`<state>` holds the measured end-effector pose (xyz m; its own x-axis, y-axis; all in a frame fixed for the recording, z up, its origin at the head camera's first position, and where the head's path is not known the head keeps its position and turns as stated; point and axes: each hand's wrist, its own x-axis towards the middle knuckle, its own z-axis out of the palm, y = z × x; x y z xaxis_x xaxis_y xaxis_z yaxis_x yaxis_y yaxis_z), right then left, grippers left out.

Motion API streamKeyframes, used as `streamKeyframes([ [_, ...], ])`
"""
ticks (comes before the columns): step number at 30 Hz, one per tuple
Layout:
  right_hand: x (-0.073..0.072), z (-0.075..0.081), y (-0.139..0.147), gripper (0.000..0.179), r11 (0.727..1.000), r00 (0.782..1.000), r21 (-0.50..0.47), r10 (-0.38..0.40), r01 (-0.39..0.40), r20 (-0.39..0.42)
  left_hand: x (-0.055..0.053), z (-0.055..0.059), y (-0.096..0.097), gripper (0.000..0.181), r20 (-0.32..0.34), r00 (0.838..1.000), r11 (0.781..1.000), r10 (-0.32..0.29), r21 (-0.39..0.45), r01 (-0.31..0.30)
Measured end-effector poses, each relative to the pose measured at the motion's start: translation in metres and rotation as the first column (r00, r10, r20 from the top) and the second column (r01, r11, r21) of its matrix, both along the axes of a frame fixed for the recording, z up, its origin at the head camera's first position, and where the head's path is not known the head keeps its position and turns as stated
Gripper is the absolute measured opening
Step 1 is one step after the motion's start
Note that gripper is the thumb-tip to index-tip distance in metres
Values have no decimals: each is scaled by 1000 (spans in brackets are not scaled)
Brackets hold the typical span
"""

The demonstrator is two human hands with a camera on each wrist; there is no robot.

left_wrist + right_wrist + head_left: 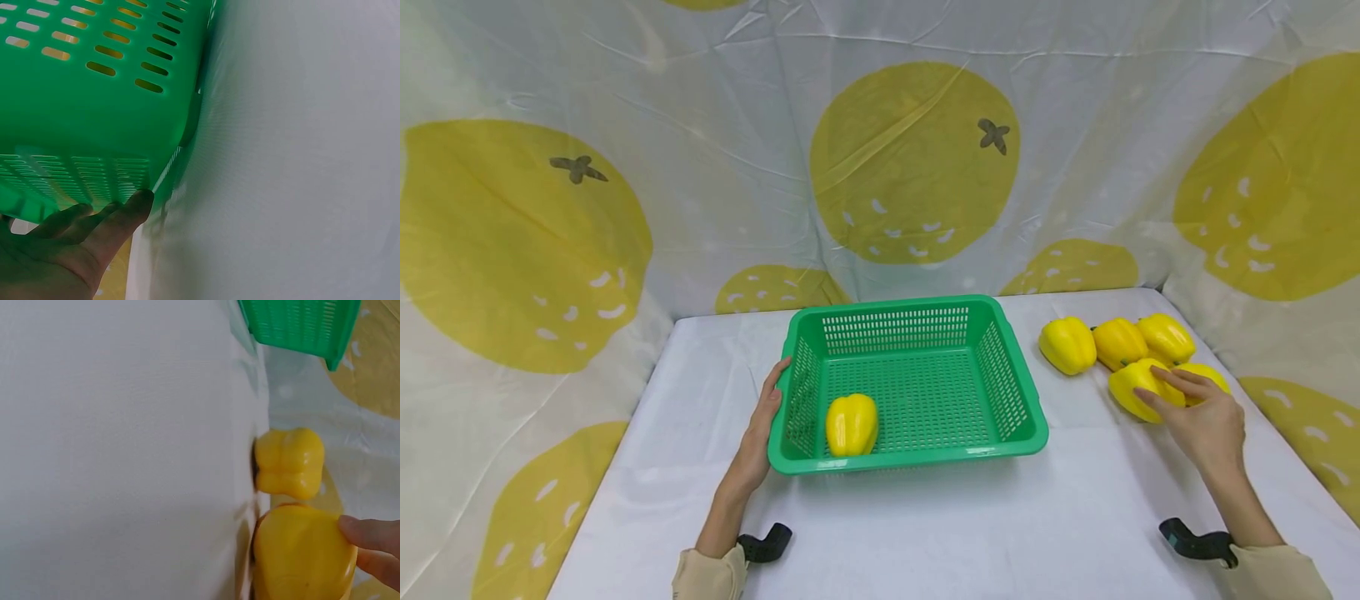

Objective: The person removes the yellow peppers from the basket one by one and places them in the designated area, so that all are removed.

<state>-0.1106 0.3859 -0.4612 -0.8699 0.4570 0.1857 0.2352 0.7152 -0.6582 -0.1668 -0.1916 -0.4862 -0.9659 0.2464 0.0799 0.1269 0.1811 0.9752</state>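
Note:
A green plastic basket (910,454) with slotted walls stands on the table, and one yellow bell pepper (852,425) lies inside at its near left. My left hand (760,429) rests against the basket's left side; in the left wrist view its fairly straight fingers (119,228) touch the outer wall. On the right, my right hand (1206,417) has thumb and fingers on the nearest yellow bell pepper (1131,390), pinching it while it sits low at the table. The right wrist view shows fingertips (359,531) on that pepper's surface.
Several more yellow bell peppers (1067,346) lie close together around and behind the right hand. A white cloth (925,533) covers the table. A curtain with yellow fruit prints (917,167) hangs behind and along both sides. Black wrist mounts (1195,542) sit by the sleeves.

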Motion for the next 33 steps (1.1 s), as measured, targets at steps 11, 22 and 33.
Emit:
streamKeyframes([
  [11,0,-9,-8,50,998,998,69,7,-3,-65,-2,-1,1,51,8,1000,1000,6,8,-6],
  [22,1,-14,-9,46,993,993,118,22,-8,-114,-1,-1,0,50,12,1000,1000,10,2,-10],
  [33,2,-16,-14,46,991,991,137,13,6,-135,-1,-1,0,50,4,1000,1000,11,5,-11],
])
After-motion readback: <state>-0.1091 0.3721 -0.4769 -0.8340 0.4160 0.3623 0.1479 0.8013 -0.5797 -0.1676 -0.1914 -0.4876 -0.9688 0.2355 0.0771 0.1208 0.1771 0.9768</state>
